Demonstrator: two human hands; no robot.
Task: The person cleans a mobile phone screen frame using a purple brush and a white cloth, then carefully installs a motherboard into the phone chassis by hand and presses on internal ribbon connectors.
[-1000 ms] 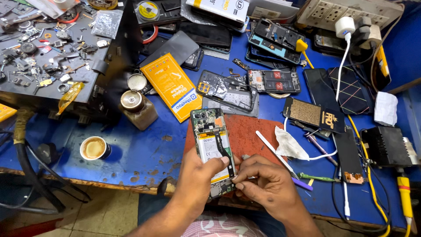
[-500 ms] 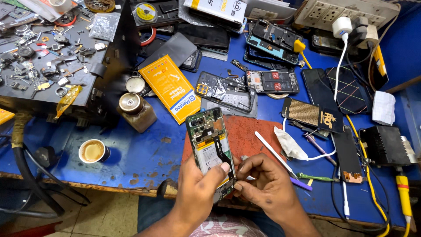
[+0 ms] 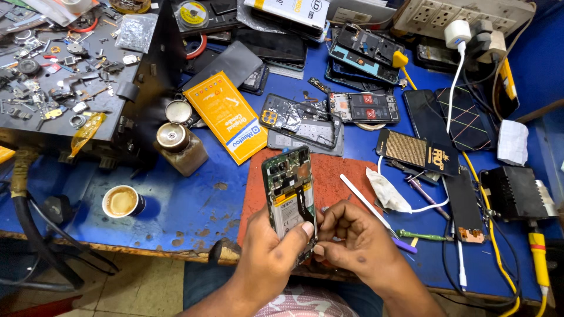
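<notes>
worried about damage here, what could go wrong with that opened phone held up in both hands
The opened phone is held tilted above the red mat by the left hand, while the right hand works at its lower edge; a slip could drop it. Its black flex strip lies exposed and might tear if snagged. The open cup of tea close by could spill if knocked.
</notes>
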